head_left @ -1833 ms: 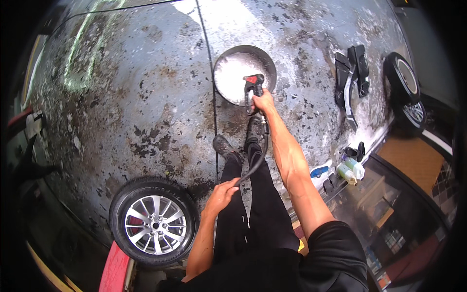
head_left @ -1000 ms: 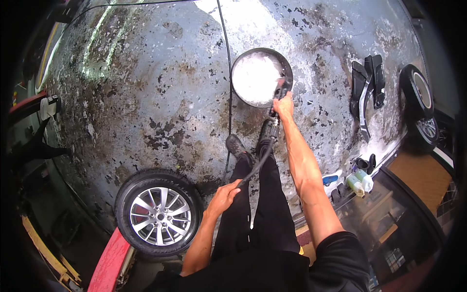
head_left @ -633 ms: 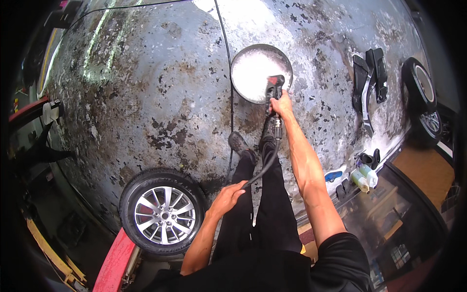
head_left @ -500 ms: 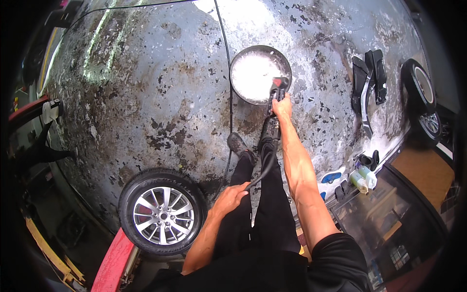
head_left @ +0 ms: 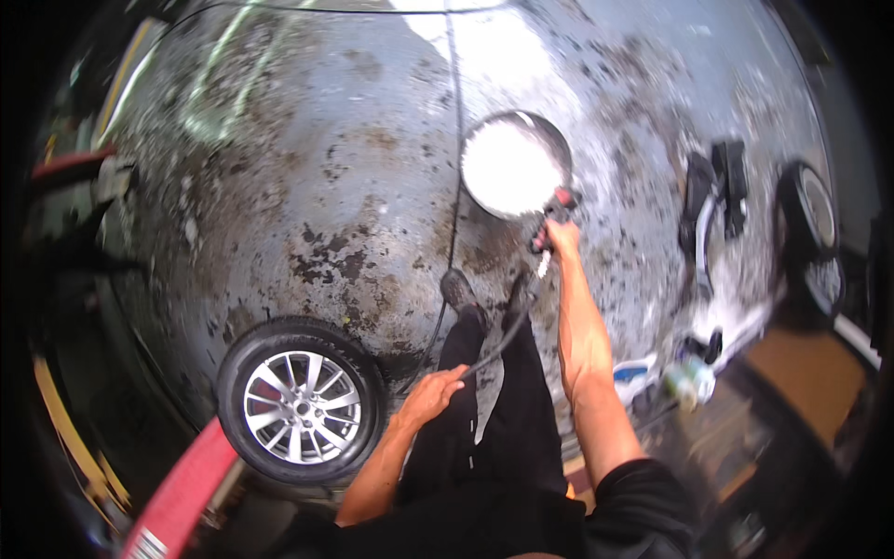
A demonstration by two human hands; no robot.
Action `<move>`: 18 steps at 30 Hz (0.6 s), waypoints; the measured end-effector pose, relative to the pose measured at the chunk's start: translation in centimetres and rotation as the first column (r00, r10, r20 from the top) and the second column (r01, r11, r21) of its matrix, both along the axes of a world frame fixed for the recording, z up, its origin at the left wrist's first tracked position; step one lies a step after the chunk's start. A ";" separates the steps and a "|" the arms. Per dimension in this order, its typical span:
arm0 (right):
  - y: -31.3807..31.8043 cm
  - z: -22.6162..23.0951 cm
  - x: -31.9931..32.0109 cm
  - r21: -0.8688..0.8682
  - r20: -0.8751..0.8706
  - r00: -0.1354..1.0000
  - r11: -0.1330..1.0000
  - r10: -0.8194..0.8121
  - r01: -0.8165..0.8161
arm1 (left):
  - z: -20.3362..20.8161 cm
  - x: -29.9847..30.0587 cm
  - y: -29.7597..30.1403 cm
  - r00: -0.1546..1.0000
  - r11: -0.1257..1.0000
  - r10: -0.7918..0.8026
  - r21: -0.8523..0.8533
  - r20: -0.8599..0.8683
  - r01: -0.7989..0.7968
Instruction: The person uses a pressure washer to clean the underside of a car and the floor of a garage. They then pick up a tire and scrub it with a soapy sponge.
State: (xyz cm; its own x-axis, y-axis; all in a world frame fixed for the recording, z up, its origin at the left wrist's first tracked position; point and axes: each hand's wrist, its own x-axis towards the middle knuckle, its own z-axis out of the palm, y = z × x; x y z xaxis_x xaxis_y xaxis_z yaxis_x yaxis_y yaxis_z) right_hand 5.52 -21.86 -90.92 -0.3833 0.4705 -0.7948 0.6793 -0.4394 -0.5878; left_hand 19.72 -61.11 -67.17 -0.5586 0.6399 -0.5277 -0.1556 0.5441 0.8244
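Observation:
My right hand [head_left: 562, 237] is closed around a black and red spray gun [head_left: 565, 198], held at the near right rim of a round, dark-edged thing [head_left: 563, 144] on the floor. Its middle is bright white; whether that is foam or glare I cannot tell. From the gun a dark hose [head_left: 507, 340] curves back to my left hand [head_left: 430, 397], whose fingers are closed on it in front of my leg. Left of that hand is a wheel with a black tire and silver spoked rim [head_left: 303, 407], resting by a red beam.
The red beam [head_left: 186, 489] lies at the lower left. A dark cable [head_left: 456, 140] runs along the worn floor [head_left: 326, 186]. To the right are black trim pieces [head_left: 731, 186], wheels [head_left: 819, 210], bottles [head_left: 689, 380] and a framed panel [head_left: 810, 373].
The whole view has shifted, and motion blurs it. My right hand and the spray gun have come nearer, toward the round thing's near right edge. My left hand still grips the hose.

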 end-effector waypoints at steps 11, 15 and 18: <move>0.3 -2.3 6.9 0.037 -0.050 0.999 0.999 0.023 -0.021 | 0.8 10.6 -1.7 0.997 0.985 0.073 -0.156 0.033 -0.067; -0.3 3.8 7.7 0.074 -0.015 0.996 0.994 0.083 -0.082 | 2.4 13.6 -1.4 0.992 0.986 0.127 -0.115 0.029 -0.123; -0.3 5.6 8.0 0.053 0.030 0.986 0.984 0.166 -0.167 | 3.1 15.7 -0.1 0.986 0.985 0.151 -0.079 -0.074 -0.157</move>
State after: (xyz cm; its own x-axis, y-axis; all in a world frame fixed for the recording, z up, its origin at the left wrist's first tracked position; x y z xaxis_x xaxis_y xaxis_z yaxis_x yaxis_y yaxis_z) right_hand 13.57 -22.13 -85.35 -0.4403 0.4455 -0.7795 0.7550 -0.2862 -0.5900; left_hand 35.44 -61.19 -64.08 -0.6833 0.4987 -0.5334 -0.1880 0.5857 0.7884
